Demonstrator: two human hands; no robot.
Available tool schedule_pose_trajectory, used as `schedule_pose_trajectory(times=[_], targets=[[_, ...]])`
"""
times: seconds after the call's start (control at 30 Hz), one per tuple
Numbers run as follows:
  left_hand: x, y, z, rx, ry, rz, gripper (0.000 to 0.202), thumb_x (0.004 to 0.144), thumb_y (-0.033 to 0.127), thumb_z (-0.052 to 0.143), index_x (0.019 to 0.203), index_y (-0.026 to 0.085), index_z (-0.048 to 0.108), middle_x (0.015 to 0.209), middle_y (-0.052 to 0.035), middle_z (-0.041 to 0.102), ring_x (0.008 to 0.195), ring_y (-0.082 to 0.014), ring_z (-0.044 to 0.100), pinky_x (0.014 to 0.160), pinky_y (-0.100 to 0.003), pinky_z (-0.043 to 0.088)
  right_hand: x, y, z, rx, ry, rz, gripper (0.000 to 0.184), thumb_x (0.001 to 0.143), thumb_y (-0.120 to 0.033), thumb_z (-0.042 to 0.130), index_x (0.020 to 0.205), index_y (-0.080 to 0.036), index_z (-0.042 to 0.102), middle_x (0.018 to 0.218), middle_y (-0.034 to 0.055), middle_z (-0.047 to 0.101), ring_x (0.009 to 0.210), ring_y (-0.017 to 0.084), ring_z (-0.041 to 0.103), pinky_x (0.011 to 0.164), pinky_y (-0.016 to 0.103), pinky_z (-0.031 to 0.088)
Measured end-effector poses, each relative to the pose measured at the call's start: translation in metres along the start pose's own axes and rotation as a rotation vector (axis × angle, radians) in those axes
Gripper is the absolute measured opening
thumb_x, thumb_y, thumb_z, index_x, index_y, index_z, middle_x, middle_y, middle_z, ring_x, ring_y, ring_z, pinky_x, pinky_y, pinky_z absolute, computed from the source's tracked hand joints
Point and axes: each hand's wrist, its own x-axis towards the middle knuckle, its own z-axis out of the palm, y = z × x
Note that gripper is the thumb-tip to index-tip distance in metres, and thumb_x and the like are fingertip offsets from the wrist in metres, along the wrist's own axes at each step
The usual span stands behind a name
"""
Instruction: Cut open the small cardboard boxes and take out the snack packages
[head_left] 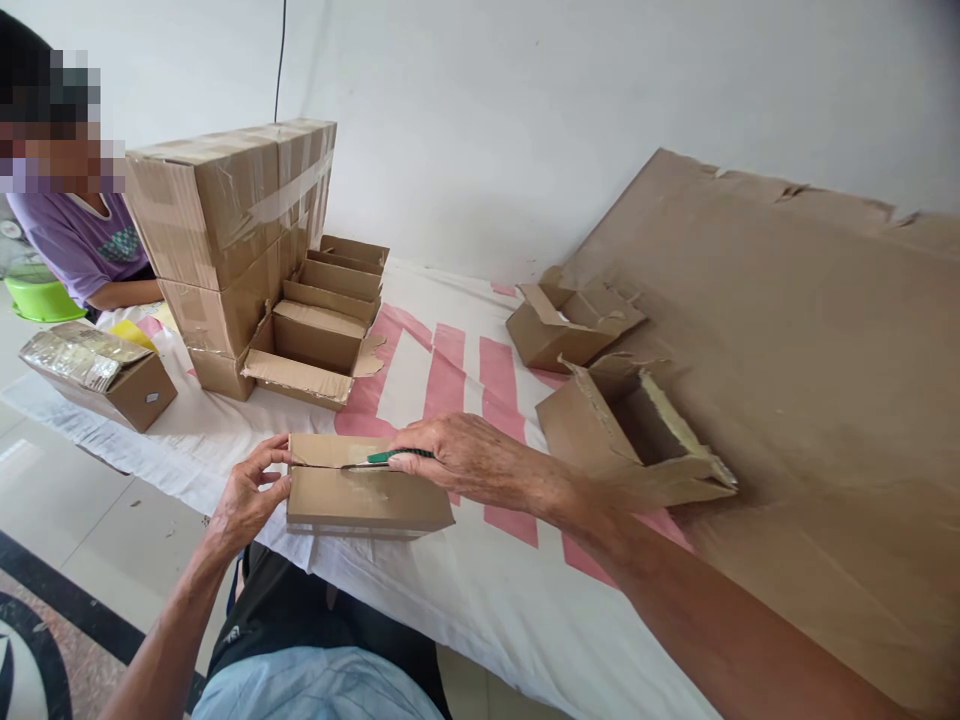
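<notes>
A closed cardboard box [364,500] lies near the front edge of the cloth-covered table. My left hand [251,490] grips its left end, with fingers and thumb against the side. In my right hand [465,460] is a green-handled knife [401,455], held over the box top. Its thin blade points left and rests along the seam between the two top flaps. A narrow gap shows in the seam to the left of the blade tip. Clear tape runs along the box's lower front side.
Taped boxes [232,220] are stacked at the left, beside open boxes [315,340]. Two more open boxes [592,420] stand right, before a large cardboard sheet [810,400]. A taped box [105,370] sits far left. Behind the stack is a person in a purple shirt [82,240].
</notes>
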Motion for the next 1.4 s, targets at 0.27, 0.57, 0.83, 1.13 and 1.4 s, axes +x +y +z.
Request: schedule_pose_trajectory(times=[0.27,0.57,0.83,1.13,1.4], targets=[[0.001,-0.001,-0.001,0.017,-0.002,0.018,0.027,0.083,0.045,0.084,0.098,0.023,0.081,0.155,-0.0149,0.063,0.143,-0.0379,0.060,0.102,-0.042,0.058,0.007,-0.003,-0.002,-0.077,0.007,-0.014,0.036,0.104,-0.037,0.055,0.082,-0.027,0.080,0.082,0.0033,0.078,0.074,0.021,0.065,0.065,0.033,0.035],[0.001,0.000,-0.002,0.016,0.005,0.033,0.025,0.081,0.042,0.086,0.098,0.024,0.083,0.155,-0.0137,0.065,0.143,-0.0373,0.061,0.101,-0.041,0.059,0.012,-0.009,-0.008,-0.272,-0.054,0.005,0.041,0.104,-0.030,0.055,0.065,-0.022,0.065,0.066,0.0030,0.064,0.061,0.016,0.053,0.060,0.034,0.024],[0.001,-0.001,-0.002,0.023,0.000,0.027,0.025,0.081,0.043,0.085,0.098,0.024,0.083,0.156,-0.0139,0.063,0.144,-0.0382,0.060,0.102,-0.043,0.058,0.007,-0.003,0.000,-0.263,0.027,-0.028,0.036,0.105,-0.034,0.057,0.073,-0.022,0.071,0.073,0.0041,0.070,0.066,0.018,0.059,0.062,0.034,0.024],[0.003,0.005,0.004,-0.081,-0.058,0.009,0.031,0.081,0.048,0.087,0.102,0.025,0.086,0.165,-0.0139,0.054,0.156,-0.0414,0.045,0.112,-0.047,0.056,0.006,-0.017,-0.005,-0.249,0.006,-0.085,0.037,0.107,-0.031,0.052,0.074,-0.022,0.066,0.074,0.0019,0.067,0.066,0.016,0.054,0.063,0.034,0.025],[0.002,0.007,0.005,-0.070,-0.075,0.026,0.026,0.084,0.045,0.083,0.103,0.029,0.088,0.163,-0.0098,0.056,0.158,-0.0396,0.043,0.129,-0.050,0.038,0.015,-0.021,-0.007,-0.302,-0.033,-0.060,0.035,0.108,-0.032,0.051,0.079,-0.020,0.068,0.079,0.0038,0.070,0.070,0.017,0.054,0.063,0.034,0.022]])
